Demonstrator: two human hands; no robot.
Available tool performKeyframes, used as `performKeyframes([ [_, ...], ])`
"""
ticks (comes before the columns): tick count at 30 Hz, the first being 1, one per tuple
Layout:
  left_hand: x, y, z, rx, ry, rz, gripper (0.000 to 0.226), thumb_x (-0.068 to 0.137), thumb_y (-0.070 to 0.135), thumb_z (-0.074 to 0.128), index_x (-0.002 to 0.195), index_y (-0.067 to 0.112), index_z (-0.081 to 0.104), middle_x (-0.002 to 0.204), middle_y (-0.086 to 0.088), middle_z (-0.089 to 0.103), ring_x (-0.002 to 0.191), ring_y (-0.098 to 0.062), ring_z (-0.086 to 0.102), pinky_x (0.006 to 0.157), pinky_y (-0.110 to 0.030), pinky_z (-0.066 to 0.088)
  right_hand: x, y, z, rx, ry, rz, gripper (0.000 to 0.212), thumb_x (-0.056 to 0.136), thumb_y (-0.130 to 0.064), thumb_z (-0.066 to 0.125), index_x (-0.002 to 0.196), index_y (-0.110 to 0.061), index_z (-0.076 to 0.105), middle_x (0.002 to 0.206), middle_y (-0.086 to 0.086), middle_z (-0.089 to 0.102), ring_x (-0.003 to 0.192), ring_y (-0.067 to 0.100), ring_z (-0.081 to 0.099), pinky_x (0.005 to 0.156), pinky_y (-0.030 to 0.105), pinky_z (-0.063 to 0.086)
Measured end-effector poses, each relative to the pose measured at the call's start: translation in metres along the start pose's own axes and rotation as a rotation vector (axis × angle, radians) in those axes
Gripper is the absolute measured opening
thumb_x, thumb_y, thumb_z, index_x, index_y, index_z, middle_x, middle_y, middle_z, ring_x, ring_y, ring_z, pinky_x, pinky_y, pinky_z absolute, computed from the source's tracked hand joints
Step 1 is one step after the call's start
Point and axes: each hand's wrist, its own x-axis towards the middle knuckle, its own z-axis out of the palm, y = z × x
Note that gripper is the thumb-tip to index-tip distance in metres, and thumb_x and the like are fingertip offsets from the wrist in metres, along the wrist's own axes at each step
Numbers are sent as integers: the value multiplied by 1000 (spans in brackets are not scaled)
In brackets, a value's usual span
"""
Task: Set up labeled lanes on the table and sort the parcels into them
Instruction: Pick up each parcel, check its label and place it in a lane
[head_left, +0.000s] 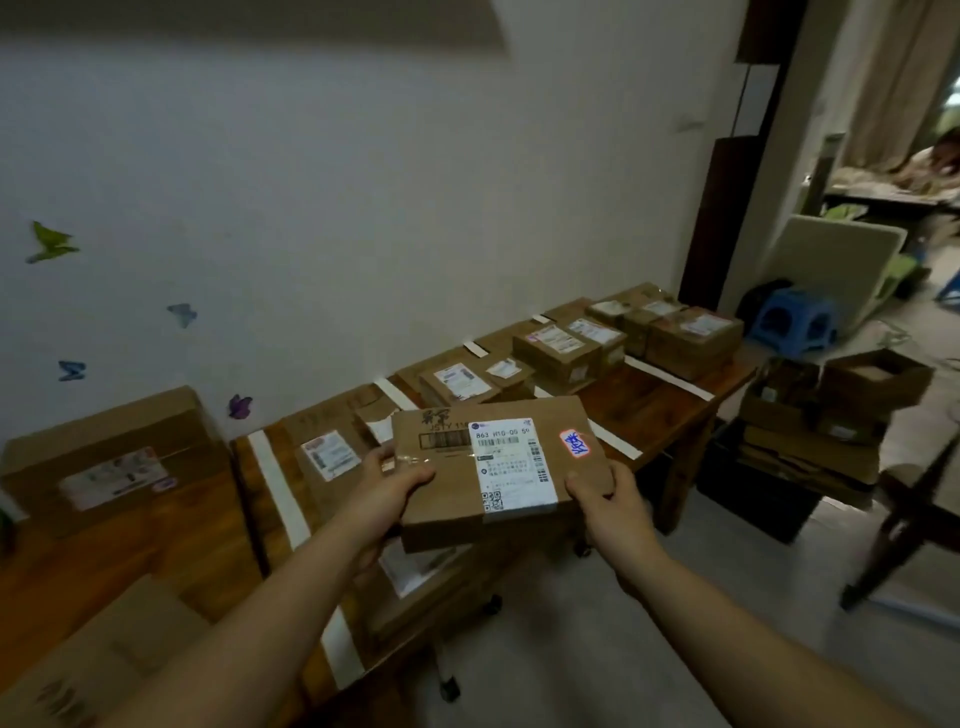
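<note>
Both hands grip 1 flat parcel (498, 467) above the counter (654, 410): left hand (387, 486) at its left edge, right hand (605, 506) at its right. White tape strips (278, 486) divide the counter into lanes.

Your left grip (387, 486) and right grip (610, 506) hold a parcel (498, 467) over the desk (649, 410), at its front edge; its orange sticker (576, 443) bears blue writing, seemingly handwritten.
</note>
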Motion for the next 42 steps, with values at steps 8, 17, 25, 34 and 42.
performKeyframes([
  [8, 120, 45, 117, 126, -214, 56, 62, 88, 29, 62, 143, 34, 32, 114, -1, 58, 95, -22, 63, 80, -36, 53, 121, -18, -74, -151, 200, -9, 82, 80, -44, 70, 147, -34, 23, 146, -3, 25, 125, 29, 43, 95, 55, 48],
  [17, 208, 51, 268, 226, -264, -27, 76, 88, 31, 63, 148, 36, 17, 132, -7, 51, 104, -26, 58, 93, -46, 49, 252, 4, -186, -211, 191, -1, 89, 86, -27, 69, 152, -29, 9, 156, 2, 13, 137, 30, 31, 80, 26, 43],
  [25, 271, 52, 370, 168, -30, 7, 64, 88, 22, 64, 142, 25, 30, 137, -12, 47, 104, -25, 59, 86, -39, 54, 380, 41, -257, -406, -42, 104, 74, 81, -39, 70, 144, -25, 33, 144, 6, 40, 124, 26, 49, 97, 45, 50],
  [34, 337, 33, 392, 164, 58, -158, 58, 89, 8, 60, 140, 23, 35, 128, -11, 53, 105, -31, 59, 85, -46, 55, 455, 56, -249, -453, -167, 96, 78, 87, -27, 66, 149, -26, 20, 144, 4, 42, 129, 26, 46, 99, 45, 46],
  [42, 369, 25, 407, 138, 117, -187, 61, 86, 3, 62, 138, 23, 36, 131, -11, 52, 113, -32, 56, 94, -50, 50, 510, 62, -251, -562, -228, 59, 90, 87, -40, 64, 153, -30, 2, 148, 3, 38, 132, 29, 43, 101, 48, 43],
])
